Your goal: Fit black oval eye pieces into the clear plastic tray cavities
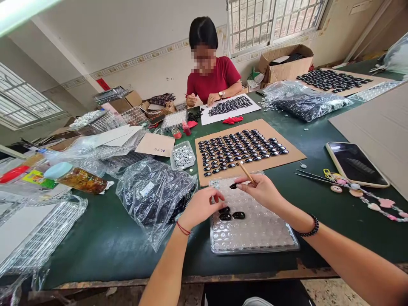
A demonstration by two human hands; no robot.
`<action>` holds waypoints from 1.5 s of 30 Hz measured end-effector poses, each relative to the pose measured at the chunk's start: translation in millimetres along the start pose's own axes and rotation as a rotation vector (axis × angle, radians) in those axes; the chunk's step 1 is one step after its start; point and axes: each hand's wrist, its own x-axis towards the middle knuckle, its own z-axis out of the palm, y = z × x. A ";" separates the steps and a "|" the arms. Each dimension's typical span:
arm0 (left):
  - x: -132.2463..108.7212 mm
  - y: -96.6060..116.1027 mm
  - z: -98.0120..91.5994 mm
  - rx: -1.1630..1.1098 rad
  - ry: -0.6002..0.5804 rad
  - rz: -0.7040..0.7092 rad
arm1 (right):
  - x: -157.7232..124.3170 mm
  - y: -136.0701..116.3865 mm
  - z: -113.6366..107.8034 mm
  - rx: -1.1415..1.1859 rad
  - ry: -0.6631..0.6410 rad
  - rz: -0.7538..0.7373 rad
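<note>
A clear dimpled plastic tray [255, 233] lies on the green table in front of me. Three black oval pieces [232, 215] sit near its left middle. My left hand [200, 206] rests on the tray's left edge, fingers curled, fingertips touching one of the black pieces. My right hand [261, 190] hovers over the tray's top, closed on a thin wooden stick [245, 172] like a pen; a small black piece [233, 185] sits at its fingertips. Beyond the tray a brown cardboard sheet [293, 155] carries several rows of black oval pieces [240, 149].
A plastic bag of black pieces [153, 195] lies left of the tray, a small tub of silver studs [182, 155] behind it. A phone [355, 163], tweezers [314, 176] and a bead chain [371, 199] lie right. Across the table a person in a red shirt [212, 78] works over a white sheet.
</note>
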 end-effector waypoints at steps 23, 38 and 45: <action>3.7 4.7 14.8 -0.995 0.166 -0.273 | 195.0 91.7 -176.6 -0.652 0.390 0.051; 13.1 -14.5 11.9 -1.579 0.521 -0.385 | 168.7 48.0 -140.5 -0.594 0.391 -0.049; 13.6 -16.6 11.9 -1.489 0.476 -0.323 | 95.6 -12.9 -3.8 -0.498 -0.051 -0.303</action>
